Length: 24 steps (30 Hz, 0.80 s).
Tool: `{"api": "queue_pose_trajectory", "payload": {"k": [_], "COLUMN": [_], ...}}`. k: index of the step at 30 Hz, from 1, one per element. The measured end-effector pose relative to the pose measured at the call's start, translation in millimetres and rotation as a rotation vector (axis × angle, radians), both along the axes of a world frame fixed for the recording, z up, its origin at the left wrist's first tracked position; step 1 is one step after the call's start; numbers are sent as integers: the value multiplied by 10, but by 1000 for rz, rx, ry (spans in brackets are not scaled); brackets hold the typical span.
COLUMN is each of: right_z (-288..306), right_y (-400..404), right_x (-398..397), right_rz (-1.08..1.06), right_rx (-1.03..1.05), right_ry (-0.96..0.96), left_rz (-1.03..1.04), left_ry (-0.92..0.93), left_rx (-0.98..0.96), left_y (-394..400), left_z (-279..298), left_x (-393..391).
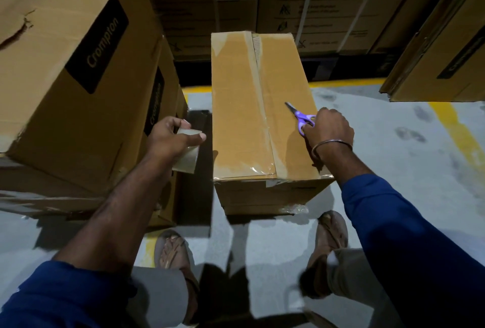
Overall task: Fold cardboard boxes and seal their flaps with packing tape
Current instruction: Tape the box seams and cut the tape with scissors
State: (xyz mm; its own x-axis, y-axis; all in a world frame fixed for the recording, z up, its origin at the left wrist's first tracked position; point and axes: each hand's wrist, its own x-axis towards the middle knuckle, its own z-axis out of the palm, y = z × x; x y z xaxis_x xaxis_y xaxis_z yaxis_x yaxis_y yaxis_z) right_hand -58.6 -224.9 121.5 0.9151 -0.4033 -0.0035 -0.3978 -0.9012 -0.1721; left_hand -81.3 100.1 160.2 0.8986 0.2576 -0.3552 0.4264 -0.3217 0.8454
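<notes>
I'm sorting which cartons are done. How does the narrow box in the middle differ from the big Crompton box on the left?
The narrow box lies flat on the floor; the Crompton box sits tilted on other cartons. The narrow box's top is plain, with tape along its seam; the Crompton box shows a black logo panel and a torn dent. Both are brown cardboard.

A: State the condition of the cardboard box (252, 107).

B: Long, plain brown, standing on the floor with its top flaps closed. A strip of clear packing tape (263, 107) runs lengthwise over the centre seam and folds down over the near edge.

A: And the tape roll (186, 153)?

B: Clear tape, held to the left of the box, apart from it.

A: Scissors (299, 116)?

B: Purple-handled, blades closed, lying on the box top near its right edge.
</notes>
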Motion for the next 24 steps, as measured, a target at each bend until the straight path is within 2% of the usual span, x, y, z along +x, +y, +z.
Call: {"api": "queue_pose_trajectory", "payload": {"k": [5,11,18,24], "right_z": [-82,-243,-361,-284], "right_y": [-268,-320,-184,-406], "right_x": [15,-37,-25,109], "right_rz": [-62,-146,-309,-384], "right_rx": [98,352,641,613], "right_ry": [19,20,-153,-183], "left_rz": [120,182,176,175], "left_ry": [43,113,94,86], "left_rx": [-36,-129,-101,-194], "left_y": [-60,-239,-361,-714], "left_z": [-194,-406,-442,-329], "left_x": [-11,-106,-141,-443]}}
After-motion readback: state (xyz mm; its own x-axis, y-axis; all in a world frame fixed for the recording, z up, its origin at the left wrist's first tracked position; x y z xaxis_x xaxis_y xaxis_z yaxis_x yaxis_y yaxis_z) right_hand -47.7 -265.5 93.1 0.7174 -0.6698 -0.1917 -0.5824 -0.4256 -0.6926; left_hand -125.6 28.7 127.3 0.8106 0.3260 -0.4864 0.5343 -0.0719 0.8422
